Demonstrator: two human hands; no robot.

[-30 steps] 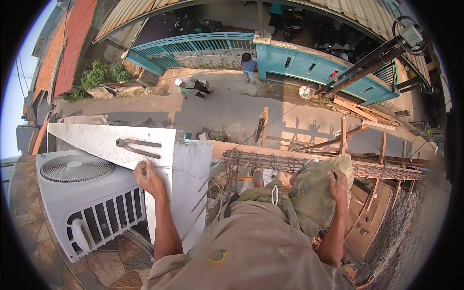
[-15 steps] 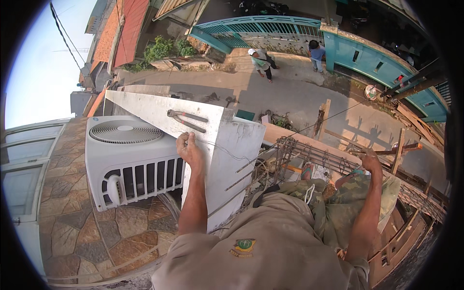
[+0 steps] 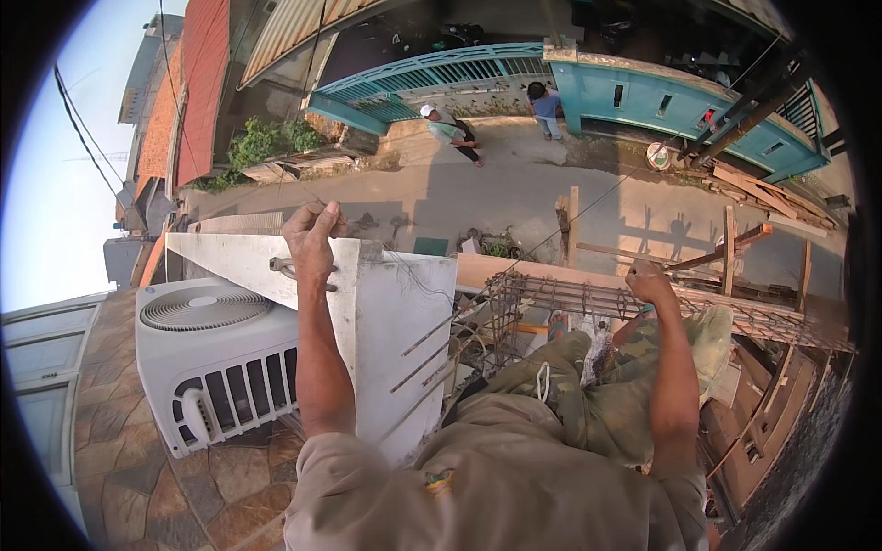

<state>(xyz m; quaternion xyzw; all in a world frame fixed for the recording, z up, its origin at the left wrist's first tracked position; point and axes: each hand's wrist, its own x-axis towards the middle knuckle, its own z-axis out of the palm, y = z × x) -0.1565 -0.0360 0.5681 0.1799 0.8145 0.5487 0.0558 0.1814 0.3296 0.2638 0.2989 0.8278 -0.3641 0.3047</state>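
My left hand (image 3: 312,234) is raised above the white ledge (image 3: 230,254), its thumb and fingers curled together. Whatever it may hold is too small to make out. Pincers (image 3: 281,266) lie on the ledge, largely covered by my left wrist. Thin loose wire (image 3: 418,273) trails over the ledge's edge near that hand. My right hand (image 3: 649,281) is closed in a fist above a tied rebar cage (image 3: 579,296). What might be inside the fist is hidden.
An outdoor air-conditioner unit (image 3: 220,363) stands at the left on stone-patterned tiles (image 3: 184,496). Bare rebar rods (image 3: 423,354) jut beside the white wall. Wooden boards and posts (image 3: 729,253) are at the right. Two people (image 3: 450,135) are on the street below, near a teal fence (image 3: 441,69).
My left hand has moved up and forward past the pincers, covering most of them. My right fist has shifted left over the rebar. The whole view has swung a little.
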